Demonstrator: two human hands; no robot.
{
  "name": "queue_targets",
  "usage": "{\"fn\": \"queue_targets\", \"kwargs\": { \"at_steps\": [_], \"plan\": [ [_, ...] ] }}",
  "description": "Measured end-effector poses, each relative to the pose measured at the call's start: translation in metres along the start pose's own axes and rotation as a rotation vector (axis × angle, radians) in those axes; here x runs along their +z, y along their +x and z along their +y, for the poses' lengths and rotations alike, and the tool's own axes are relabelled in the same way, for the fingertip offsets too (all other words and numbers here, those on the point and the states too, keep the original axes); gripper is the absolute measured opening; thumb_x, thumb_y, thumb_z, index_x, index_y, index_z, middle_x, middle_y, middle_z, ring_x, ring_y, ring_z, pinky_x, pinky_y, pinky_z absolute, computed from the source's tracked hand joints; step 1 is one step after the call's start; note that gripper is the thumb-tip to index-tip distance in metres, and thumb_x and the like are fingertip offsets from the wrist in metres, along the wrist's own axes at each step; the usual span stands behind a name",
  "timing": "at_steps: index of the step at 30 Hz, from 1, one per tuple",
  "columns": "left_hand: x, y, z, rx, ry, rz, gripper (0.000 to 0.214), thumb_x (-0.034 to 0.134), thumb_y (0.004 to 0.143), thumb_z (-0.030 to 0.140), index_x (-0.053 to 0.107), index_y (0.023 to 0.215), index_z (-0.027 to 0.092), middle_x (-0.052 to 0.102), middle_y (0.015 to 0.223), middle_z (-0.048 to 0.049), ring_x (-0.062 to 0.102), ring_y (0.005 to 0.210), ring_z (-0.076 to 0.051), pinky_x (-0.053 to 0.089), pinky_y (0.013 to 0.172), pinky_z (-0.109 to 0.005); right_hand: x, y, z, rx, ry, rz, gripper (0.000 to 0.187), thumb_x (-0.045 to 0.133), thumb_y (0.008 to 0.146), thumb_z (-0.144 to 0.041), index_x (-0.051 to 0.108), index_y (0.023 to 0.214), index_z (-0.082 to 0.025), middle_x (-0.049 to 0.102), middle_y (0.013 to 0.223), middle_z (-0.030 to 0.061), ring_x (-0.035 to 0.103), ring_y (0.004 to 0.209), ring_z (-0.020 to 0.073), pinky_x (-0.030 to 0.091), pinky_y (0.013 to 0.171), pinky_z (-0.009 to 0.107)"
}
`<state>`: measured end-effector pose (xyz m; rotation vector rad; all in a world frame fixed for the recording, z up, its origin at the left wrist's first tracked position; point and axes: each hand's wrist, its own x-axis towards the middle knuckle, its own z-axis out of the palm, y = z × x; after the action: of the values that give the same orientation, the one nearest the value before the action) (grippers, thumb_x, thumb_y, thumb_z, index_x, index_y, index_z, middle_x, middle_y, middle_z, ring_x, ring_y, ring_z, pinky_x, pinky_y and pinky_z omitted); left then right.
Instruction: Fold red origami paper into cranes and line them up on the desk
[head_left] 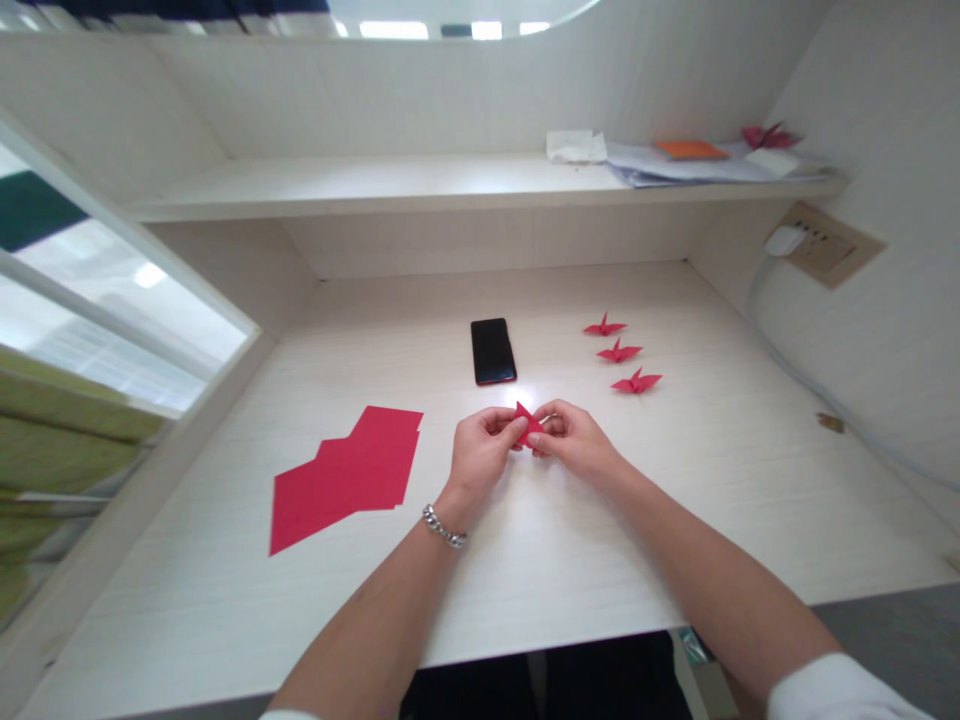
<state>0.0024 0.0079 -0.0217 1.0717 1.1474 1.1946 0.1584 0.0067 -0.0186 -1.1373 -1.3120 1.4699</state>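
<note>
Both of my hands pinch a small folded piece of red paper (528, 424) just above the desk's middle. My left hand (482, 450), with a metal bracelet on the wrist, grips its left side. My right hand (574, 440) grips its right side. Three finished red paper cranes (619, 352) lie in a diagonal row beyond my right hand. Left of my hands, a fanned stack of flat red paper sheets (349, 473) rests on the desk.
A black phone (493, 351) lies face up behind my hands. The white desk (675, 500) has walls on both sides. A shelf (360, 185) above holds papers, an orange sheet and a red crane (769, 136). A plugged wall socket (821, 243) is at right.
</note>
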Motion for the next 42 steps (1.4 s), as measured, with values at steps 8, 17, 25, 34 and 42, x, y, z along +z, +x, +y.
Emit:
{"fn": "queue_targets", "kwargs": {
  "at_steps": [8, 17, 25, 34, 42],
  "plan": [
    [0.0025, -0.0034, 0.0058, -0.026, -0.028, -0.091, 0.031, 0.079, 0.067, 0.038, 0.072, 0.083, 0.012, 0.070, 0.068, -0.0069, 0.060, 0.056, -0.013, 0.047, 0.054, -0.025, 0.0006, 0.0001, -0.0023, -0.011, 0.012, 0.056, 0.039, 0.076, 0.066, -0.029, 0.054, 0.096, -0.020, 0.063, 0.058, -0.0057, 0.062, 0.055, 0.0144, 0.047, 0.055, 0.026],
    [-0.0041, 0.0001, 0.0089, 0.039, -0.029, 0.001, 0.025, 0.078, 0.068, 0.036, 0.069, 0.073, 0.013, 0.067, 0.065, -0.0033, 0.059, 0.057, -0.013, 0.047, 0.057, -0.025, -0.0011, -0.0017, -0.0040, 0.098, 0.015, -0.075, 0.030, 0.078, 0.064, -0.039, 0.062, 0.072, -0.015, 0.068, 0.060, 0.0018, 0.060, 0.049, 0.0125, 0.048, 0.050, 0.025],
    [-0.0028, -0.0027, 0.0081, 0.051, 0.019, 0.030, 0.022, 0.078, 0.067, 0.034, 0.069, 0.067, 0.014, 0.065, 0.060, -0.0018, 0.056, 0.054, -0.012, 0.044, 0.053, -0.023, 0.0030, -0.0010, -0.0013, -0.011, -0.009, -0.050, 0.033, 0.071, 0.073, -0.049, 0.060, 0.069, -0.017, 0.062, 0.059, -0.0011, 0.058, 0.053, 0.0128, 0.048, 0.053, 0.025],
    [0.0012, -0.0040, 0.0063, -0.009, -0.101, -0.080, 0.039, 0.081, 0.066, 0.034, 0.066, 0.095, 0.014, 0.071, 0.080, -0.0065, 0.067, 0.068, -0.017, 0.055, 0.066, -0.030, -0.0031, 0.0020, 0.0015, -0.098, -0.058, 0.075, 0.027, 0.067, 0.078, -0.044, 0.064, 0.077, -0.017, 0.065, 0.064, 0.0005, 0.059, 0.058, 0.0137, 0.047, 0.056, 0.026],
    [0.0013, -0.0041, 0.0065, 0.082, -0.082, -0.016, 0.032, 0.081, 0.067, 0.030, 0.065, 0.088, 0.013, 0.071, 0.081, -0.0063, 0.068, 0.071, -0.017, 0.058, 0.068, -0.032, -0.0015, 0.0009, -0.0044, -0.163, 0.019, 0.139, 0.034, 0.075, 0.071, -0.035, 0.065, 0.098, -0.018, 0.073, 0.083, 0.0060, 0.067, 0.073, 0.0187, 0.052, 0.060, 0.028]
  ]
}}
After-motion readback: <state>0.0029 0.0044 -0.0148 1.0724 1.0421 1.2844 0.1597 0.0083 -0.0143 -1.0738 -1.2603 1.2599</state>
